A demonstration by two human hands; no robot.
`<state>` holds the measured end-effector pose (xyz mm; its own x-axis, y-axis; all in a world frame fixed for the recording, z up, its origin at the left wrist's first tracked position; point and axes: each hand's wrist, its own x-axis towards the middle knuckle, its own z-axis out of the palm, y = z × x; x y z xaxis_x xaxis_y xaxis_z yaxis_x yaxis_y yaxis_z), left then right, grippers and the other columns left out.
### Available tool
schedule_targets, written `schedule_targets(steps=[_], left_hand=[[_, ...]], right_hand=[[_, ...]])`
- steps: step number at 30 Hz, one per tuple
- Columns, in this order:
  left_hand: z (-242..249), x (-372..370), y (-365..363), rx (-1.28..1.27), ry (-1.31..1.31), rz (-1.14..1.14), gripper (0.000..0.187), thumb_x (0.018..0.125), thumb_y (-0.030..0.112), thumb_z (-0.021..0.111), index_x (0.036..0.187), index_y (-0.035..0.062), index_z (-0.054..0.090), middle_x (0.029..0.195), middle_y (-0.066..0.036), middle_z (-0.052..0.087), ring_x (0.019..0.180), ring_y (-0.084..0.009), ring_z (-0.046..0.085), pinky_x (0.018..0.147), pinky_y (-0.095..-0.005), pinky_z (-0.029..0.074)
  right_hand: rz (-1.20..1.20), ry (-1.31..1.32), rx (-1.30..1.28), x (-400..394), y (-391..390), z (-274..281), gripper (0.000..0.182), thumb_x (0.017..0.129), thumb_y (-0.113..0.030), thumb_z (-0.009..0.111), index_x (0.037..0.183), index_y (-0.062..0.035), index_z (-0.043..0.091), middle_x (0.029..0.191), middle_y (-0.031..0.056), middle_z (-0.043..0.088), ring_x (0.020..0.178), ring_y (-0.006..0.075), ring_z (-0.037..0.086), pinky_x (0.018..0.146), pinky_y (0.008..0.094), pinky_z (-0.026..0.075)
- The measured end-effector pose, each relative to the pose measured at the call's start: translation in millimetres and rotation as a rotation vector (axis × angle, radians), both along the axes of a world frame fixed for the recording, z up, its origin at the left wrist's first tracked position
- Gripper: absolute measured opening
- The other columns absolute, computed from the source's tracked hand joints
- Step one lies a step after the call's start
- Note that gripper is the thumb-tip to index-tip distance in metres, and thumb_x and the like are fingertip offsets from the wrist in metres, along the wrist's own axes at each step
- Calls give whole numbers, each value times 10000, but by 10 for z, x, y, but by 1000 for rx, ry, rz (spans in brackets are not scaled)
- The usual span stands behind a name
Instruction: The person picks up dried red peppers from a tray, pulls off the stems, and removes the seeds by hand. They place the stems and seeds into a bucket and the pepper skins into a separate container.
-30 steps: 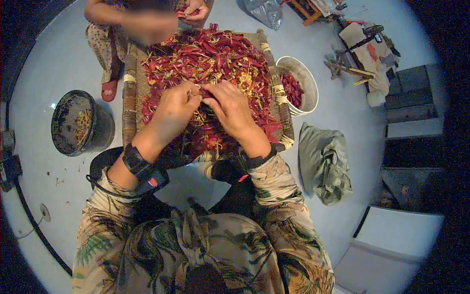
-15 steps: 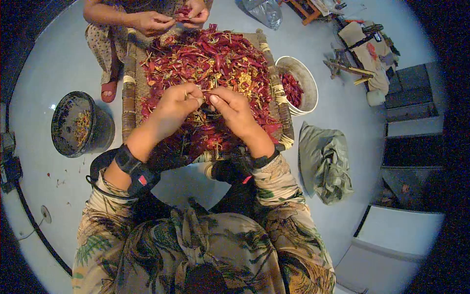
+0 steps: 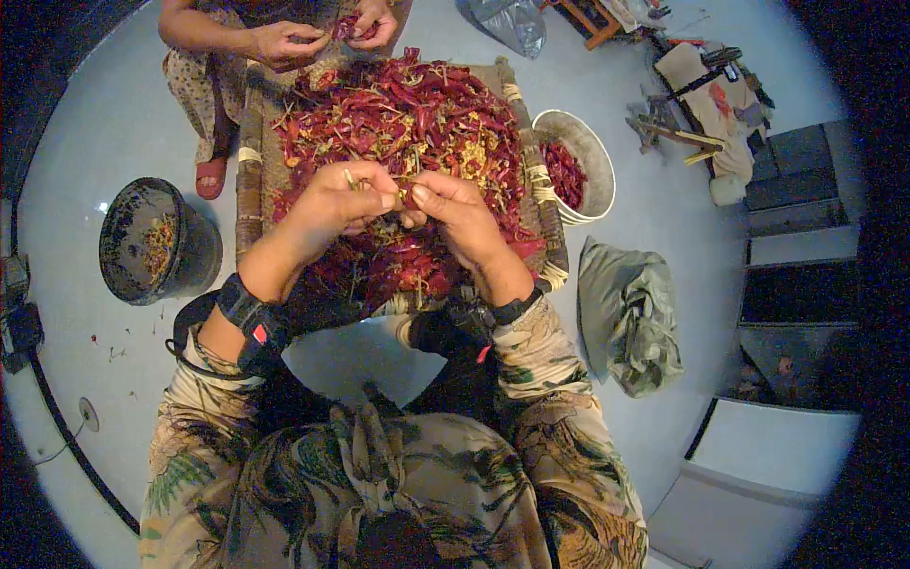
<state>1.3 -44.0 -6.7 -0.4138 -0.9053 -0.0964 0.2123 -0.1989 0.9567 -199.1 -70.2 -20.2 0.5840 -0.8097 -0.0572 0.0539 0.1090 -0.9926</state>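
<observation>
Fingers of the left hand [image 3: 336,201] were closed in a narrow pinch on one side of a small red chili [image 3: 408,195], and the right hand [image 3: 457,216] pinched its other side. The chili was above the near-middle of the heap [image 3: 417,104]. The fingertips covered much of it; its long axis seemed to run roughly crosswise from hand to hand, but which end was the tip could not be told. A thin pale stalk [image 3: 349,178] stuck up between the left fingers, pointing away from the wearer.

The heap of red chilies lay on a low woven frame [image 3: 249,204]. Left of it stood a black bucket [image 3: 201,261] with small bits inside; just beside its right side, a white bucket [image 3: 605,156] held red chilies, and a grey-green sack [image 3: 621,313] lay nearer. At the far left corner, another person's hands [image 3: 373,27] held reddish pieces.
</observation>
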Motion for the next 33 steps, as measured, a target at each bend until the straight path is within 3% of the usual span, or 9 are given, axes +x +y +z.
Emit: schedule_targets(steps=[5, 8, 11, 16, 19, 22, 25, 28, 33], left_hand=[[25, 7, 10, -58, -36, -14, 81, 820, 156, 599, 838, 77, 591, 663, 42, 551, 526, -9, 400, 461, -175, 263], [81, 13, 28, -81, -10, -45, 100, 824, 156, 601, 844, 59, 589, 747, -10, 619, 596, -32, 486, 526, -176, 338], [42, 15, 7, -134, -2, -59, 108, 828, 148, 596, 839, 42, 580, 788, -41, 638, 658, -69, 542, 601, -194, 399], [8, -13, 10, -223, -46, -26, 133, 849, 169, 584, 845, 37, 572, 786, 3, 587, 718, -74, 535, 650, -208, 411], [-35, -27, -2, -339, -226, 35, 165, 867, 200, 576, 846, 36, 568, 759, 35, 522, 720, -53, 479, 643, -213, 389], [-111, -79, 0, -319, -270, 75, 197, 879, 229, 572, 847, 35, 563, 738, 50, 476, 714, -42, 427, 632, -217, 367], [-160, -120, -1, -346, -250, 131, 220, 884, 247, 571, 834, 34, 554, 727, 56, 468, 695, -41, 416, 610, -214, 356], [-89, -99, 10, -339, -246, 123, 218, 883, 246, 574, 808, 43, 549, 705, 55, 472, 650, -40, 404, 569, -214, 341], [-19, -104, 48, -89, -44, 109, 170, 878, 213, 575, 794, 67, 547, 655, 21, 521, 515, -24, 365, 465, -198, 291]], right_hand=[[-23, -130, 138, 34, 38, 7, 202, 887, -209, 534, 910, -23, 610, 777, 24, 599, 701, 109, 543, 667, 251, 426], [2, -215, 185, 55, 55, 10, 192, 888, -196, 528, 890, -18, 598, 777, 28, 597, 702, 115, 540, 657, 248, 419], [25, -263, 227, 52, 57, -5, 186, 893, -185, 515, 880, -15, 589, 775, 28, 594, 704, 117, 537, 652, 243, 412], [16, -324, 288, 59, 59, -23, 197, 904, -191, 505, 876, -14, 587, 751, 18, 578, 682, 119, 535, 637, 255, 419], [-74, 40, -65, 8, 31, 43, 222, 920, -212, 488, 863, -22, 587, 720, 29, 564, 659, 133, 536, 608, 289, 423], [-77, 307, -418, -55, 10, 38, 222, 939, -207, 475, 841, -32, 571, 718, -3, 518, 663, 98, 474, 617, 251, 392], [-113, 437, -643, -25, 40, 89, 232, 929, -223, 474, 855, -21, 561, 692, 67, 528, 677, 155, 549, 601, 337, 420], [-165, 417, -729, 15, 72, 105, 220, 923, -211, 485, 855, -16, 559, 692, 66, 521, 680, 160, 554, 610, 341, 426], [-138, 107, -202, 54, 107, 95, 230, 939, -221, 477, 844, -28, 560, 716, 4, 513, 672, 109, 485, 641, 265, 402]])
